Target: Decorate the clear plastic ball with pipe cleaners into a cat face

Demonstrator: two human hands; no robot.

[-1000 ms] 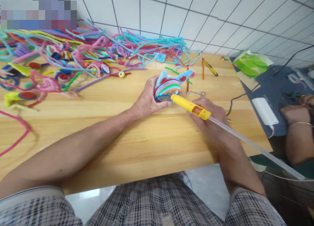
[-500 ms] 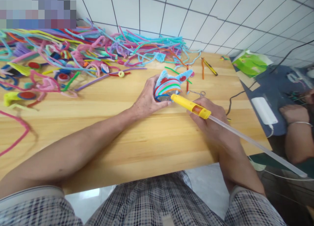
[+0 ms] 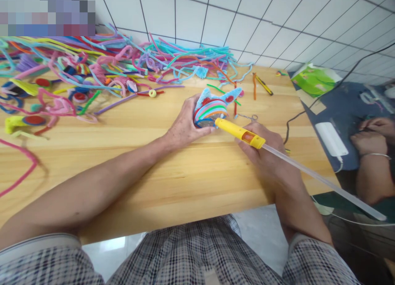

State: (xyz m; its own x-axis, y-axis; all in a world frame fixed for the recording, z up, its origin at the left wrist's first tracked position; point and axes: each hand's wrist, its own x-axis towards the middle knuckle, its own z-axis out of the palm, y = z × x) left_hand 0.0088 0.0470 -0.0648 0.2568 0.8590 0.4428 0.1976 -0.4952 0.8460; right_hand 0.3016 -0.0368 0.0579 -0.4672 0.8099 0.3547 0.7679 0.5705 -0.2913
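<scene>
My left hand (image 3: 189, 122) is closed round a pipe-cleaner craft piece (image 3: 212, 110), which has rainbow stripes and light-blue pointed ears with red insides. In my right hand (image 3: 262, 143) is a yellow hot glue gun (image 3: 239, 132), my fingers wrapped round its handle. Its nozzle points left and meets the lower right of the craft piece; whether it touches cannot be made out. A long translucent glue stick (image 3: 327, 182) sticks out of the back of the gun. Small scissors (image 3: 249, 117) lie just behind my right hand.
Heaped pipe cleaners (image 3: 101, 62) in many colours cover the table's back left. A yellow utility knife (image 3: 264, 85) lies at the back right, near a green packet (image 3: 314, 80). On the right, a white power strip (image 3: 331, 138) rests beside another person's hands (image 3: 370, 141); a black cable (image 3: 296, 118) crosses the table edge.
My hands, the craft piece and the glue gun keep almost the same place. At the right, the other person's hands have come further into view and the black cable has shifted.
</scene>
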